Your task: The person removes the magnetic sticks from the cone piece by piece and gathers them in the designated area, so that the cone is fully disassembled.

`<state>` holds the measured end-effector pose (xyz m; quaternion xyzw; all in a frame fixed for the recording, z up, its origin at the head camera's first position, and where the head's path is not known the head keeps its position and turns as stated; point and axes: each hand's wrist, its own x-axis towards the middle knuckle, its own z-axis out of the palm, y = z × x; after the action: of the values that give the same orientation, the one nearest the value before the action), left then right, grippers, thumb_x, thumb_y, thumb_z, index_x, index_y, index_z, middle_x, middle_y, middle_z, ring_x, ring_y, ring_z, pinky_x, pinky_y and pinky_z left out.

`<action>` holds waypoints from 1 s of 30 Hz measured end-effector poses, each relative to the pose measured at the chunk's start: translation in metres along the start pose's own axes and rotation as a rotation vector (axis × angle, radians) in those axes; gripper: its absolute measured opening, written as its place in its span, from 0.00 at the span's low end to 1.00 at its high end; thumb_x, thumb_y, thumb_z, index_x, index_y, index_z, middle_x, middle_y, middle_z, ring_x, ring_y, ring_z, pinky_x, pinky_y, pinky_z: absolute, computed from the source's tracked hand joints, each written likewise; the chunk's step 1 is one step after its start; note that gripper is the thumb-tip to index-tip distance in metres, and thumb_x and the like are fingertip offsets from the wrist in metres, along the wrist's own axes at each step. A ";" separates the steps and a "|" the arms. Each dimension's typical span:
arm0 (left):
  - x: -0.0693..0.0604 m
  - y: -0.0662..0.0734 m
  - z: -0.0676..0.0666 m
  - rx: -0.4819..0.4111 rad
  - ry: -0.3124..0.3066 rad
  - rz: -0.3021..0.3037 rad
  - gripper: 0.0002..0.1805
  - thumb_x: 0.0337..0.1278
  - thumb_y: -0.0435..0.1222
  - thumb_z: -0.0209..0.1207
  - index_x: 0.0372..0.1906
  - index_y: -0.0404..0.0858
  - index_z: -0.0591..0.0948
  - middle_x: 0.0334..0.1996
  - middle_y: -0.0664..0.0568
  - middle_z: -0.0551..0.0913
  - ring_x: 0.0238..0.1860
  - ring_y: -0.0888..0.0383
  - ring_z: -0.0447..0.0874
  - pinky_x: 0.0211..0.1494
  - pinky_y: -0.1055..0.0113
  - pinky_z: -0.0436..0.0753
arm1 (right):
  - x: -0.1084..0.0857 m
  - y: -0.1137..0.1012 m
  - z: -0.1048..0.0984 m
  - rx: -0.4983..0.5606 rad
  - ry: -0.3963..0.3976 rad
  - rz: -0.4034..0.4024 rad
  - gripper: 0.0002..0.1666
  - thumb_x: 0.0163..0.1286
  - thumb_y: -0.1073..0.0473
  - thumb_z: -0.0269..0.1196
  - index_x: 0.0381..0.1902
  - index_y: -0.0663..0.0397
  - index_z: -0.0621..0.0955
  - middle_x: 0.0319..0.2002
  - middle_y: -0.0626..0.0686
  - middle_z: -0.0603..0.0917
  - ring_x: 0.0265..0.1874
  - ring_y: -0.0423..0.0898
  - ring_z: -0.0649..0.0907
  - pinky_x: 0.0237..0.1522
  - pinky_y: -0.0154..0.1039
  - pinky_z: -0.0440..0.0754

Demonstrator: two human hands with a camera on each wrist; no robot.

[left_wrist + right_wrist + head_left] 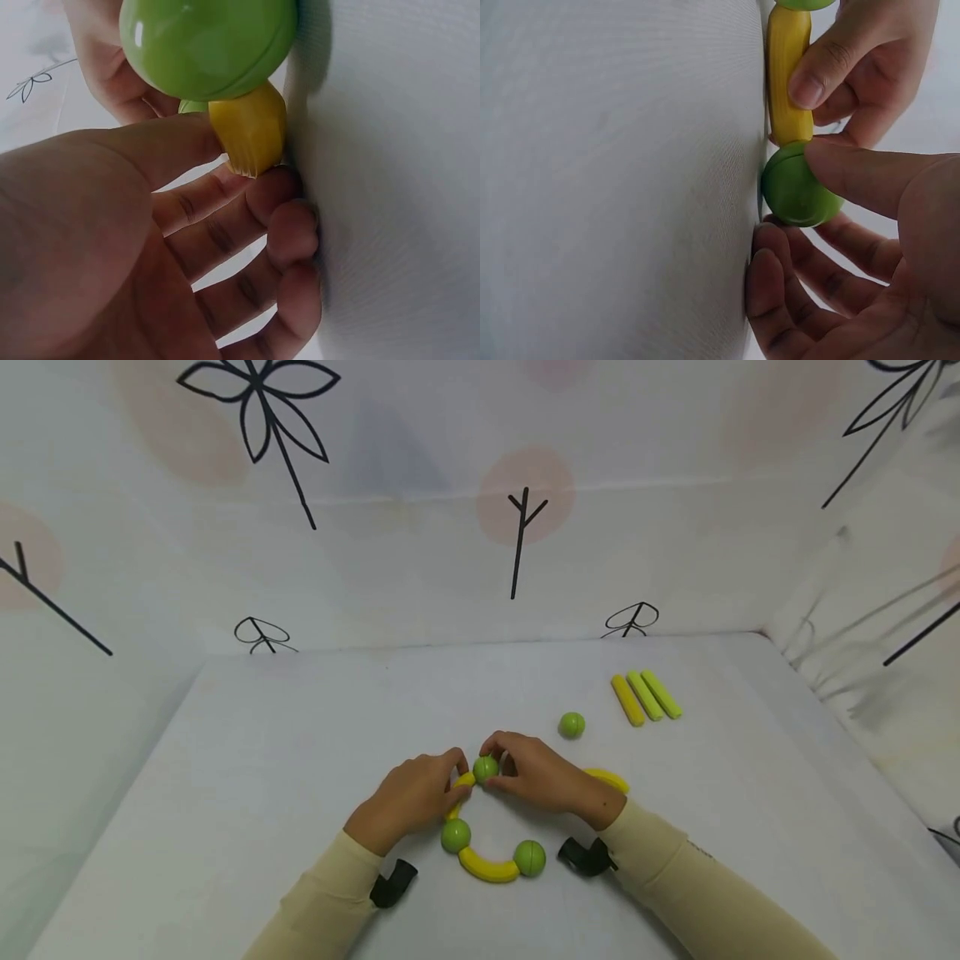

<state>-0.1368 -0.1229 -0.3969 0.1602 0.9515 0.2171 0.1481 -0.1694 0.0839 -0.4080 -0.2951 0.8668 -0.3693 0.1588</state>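
My left hand (412, 793) pinches a curved yellow piece (251, 131) between thumb and fingers. Against its far end sits a green ball (486, 768), which my right hand (542, 774) holds between thumb and fingers. In the right wrist view the ball (799, 187) touches the tip of the yellow piece (787, 82). The near end of that piece meets a second green ball (455, 836). From there another curved yellow piece (489, 866) leads to a third green ball (530, 857). Together they form part of a ring lying on the white table.
One more curved yellow piece (609, 778) lies partly hidden behind the right wrist. Beyond the hands are a loose green ball (572, 725), a straight yellow stick (627, 700) and two yellow-green sticks (654, 695). White patterned fabric walls (420, 568) stand around the table (300, 718).
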 end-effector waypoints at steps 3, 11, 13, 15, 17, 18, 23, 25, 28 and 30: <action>0.000 0.000 -0.002 -0.005 -0.010 0.002 0.10 0.67 0.41 0.62 0.47 0.43 0.77 0.22 0.56 0.76 0.20 0.60 0.71 0.25 0.68 0.68 | -0.001 -0.003 -0.002 0.004 0.000 0.003 0.17 0.68 0.61 0.68 0.53 0.55 0.77 0.43 0.49 0.82 0.37 0.42 0.79 0.40 0.32 0.79; 0.001 0.000 -0.007 -0.037 -0.039 0.007 0.09 0.69 0.41 0.60 0.46 0.43 0.76 0.21 0.56 0.75 0.21 0.61 0.70 0.26 0.68 0.68 | 0.001 -0.003 -0.005 -0.005 0.027 0.037 0.17 0.70 0.61 0.66 0.54 0.56 0.76 0.45 0.50 0.83 0.40 0.41 0.81 0.44 0.35 0.80; 0.001 0.000 -0.008 -0.049 -0.041 0.005 0.08 0.69 0.40 0.60 0.46 0.43 0.76 0.21 0.55 0.75 0.21 0.60 0.70 0.26 0.68 0.68 | 0.001 -0.003 -0.005 -0.004 0.036 0.046 0.17 0.69 0.61 0.66 0.53 0.56 0.77 0.44 0.49 0.83 0.41 0.41 0.81 0.44 0.34 0.80; 0.001 -0.001 -0.008 -0.057 -0.043 0.002 0.08 0.69 0.40 0.60 0.46 0.43 0.76 0.22 0.55 0.76 0.21 0.60 0.70 0.26 0.68 0.68 | 0.000 -0.004 -0.007 -0.006 0.038 0.043 0.17 0.68 0.61 0.67 0.53 0.55 0.77 0.44 0.49 0.84 0.40 0.41 0.81 0.43 0.34 0.80; 0.001 -0.001 -0.007 -0.069 -0.047 0.002 0.08 0.69 0.40 0.60 0.46 0.43 0.76 0.22 0.55 0.76 0.22 0.60 0.71 0.26 0.68 0.69 | -0.002 -0.006 -0.009 -0.014 0.045 0.029 0.18 0.67 0.62 0.68 0.53 0.56 0.78 0.45 0.50 0.84 0.40 0.41 0.82 0.42 0.33 0.81; 0.001 -0.002 -0.007 -0.074 -0.050 -0.002 0.08 0.69 0.41 0.60 0.46 0.43 0.76 0.23 0.55 0.76 0.22 0.60 0.71 0.27 0.68 0.70 | -0.004 -0.008 -0.012 -0.021 0.057 0.022 0.18 0.67 0.62 0.68 0.54 0.55 0.78 0.45 0.50 0.84 0.40 0.41 0.82 0.42 0.33 0.81; 0.003 -0.003 -0.005 -0.097 -0.062 -0.016 0.10 0.69 0.43 0.60 0.47 0.44 0.77 0.24 0.55 0.77 0.23 0.60 0.72 0.28 0.67 0.71 | -0.013 -0.013 -0.034 -0.090 0.171 -0.001 0.21 0.66 0.61 0.69 0.56 0.52 0.79 0.50 0.48 0.84 0.43 0.43 0.82 0.44 0.39 0.82; 0.003 -0.005 -0.005 -0.103 -0.065 -0.020 0.10 0.70 0.43 0.59 0.48 0.44 0.77 0.24 0.55 0.77 0.23 0.60 0.72 0.29 0.67 0.72 | -0.017 -0.011 -0.046 -0.132 0.224 -0.009 0.22 0.66 0.61 0.70 0.57 0.51 0.80 0.50 0.49 0.84 0.44 0.45 0.82 0.45 0.42 0.82; 0.003 -0.006 -0.004 -0.114 -0.074 -0.014 0.10 0.70 0.43 0.59 0.48 0.44 0.76 0.25 0.55 0.77 0.24 0.60 0.72 0.29 0.67 0.72 | -0.021 -0.003 -0.062 -0.194 0.283 -0.004 0.23 0.66 0.62 0.69 0.58 0.53 0.80 0.51 0.51 0.85 0.45 0.48 0.82 0.45 0.46 0.83; 0.003 -0.007 -0.003 -0.118 -0.079 -0.008 0.10 0.70 0.43 0.59 0.48 0.44 0.76 0.25 0.55 0.77 0.24 0.60 0.72 0.29 0.67 0.72 | -0.024 0.004 -0.072 -0.230 0.302 0.016 0.23 0.67 0.62 0.68 0.59 0.55 0.80 0.51 0.53 0.85 0.46 0.51 0.83 0.45 0.47 0.82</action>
<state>-0.1420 -0.1290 -0.3978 0.1557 0.9312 0.2656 0.1953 -0.1880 0.1401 -0.3610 -0.2457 0.9196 -0.3066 -0.0049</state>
